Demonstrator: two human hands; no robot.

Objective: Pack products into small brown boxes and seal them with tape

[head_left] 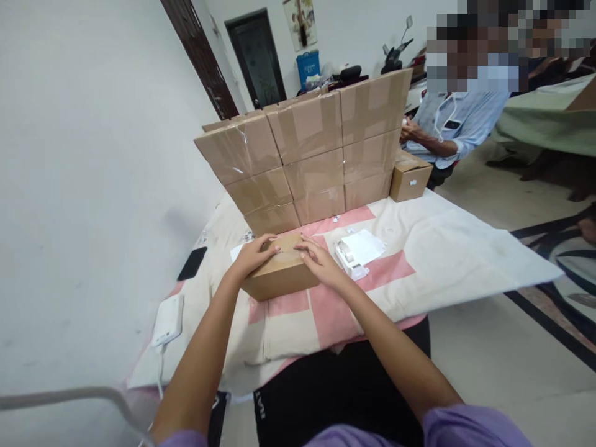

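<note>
A closed brown cardboard box (284, 279) lies on the cloth-covered table in front of me. Across its top left rests my left hand (254, 254), fingers stretched out and flat. My right hand (319, 257) lies over the top right edge, its fingers extended toward the middle of the lid. Both hands touch the box without gripping it. Just right of it sits a white tape dispenser-like item (349, 257) beside a white sheet of paper (367, 246). Part of another white sheet (235, 252) shows behind my left hand.
A wall of stacked taped cartons (311, 161) stands at the table's back. One more small carton (410, 179) is at its right end. Left are a black phone (192, 264) and a white power bank (168, 319) with a cable. A co-worker (465, 124) sits behind the right corner.
</note>
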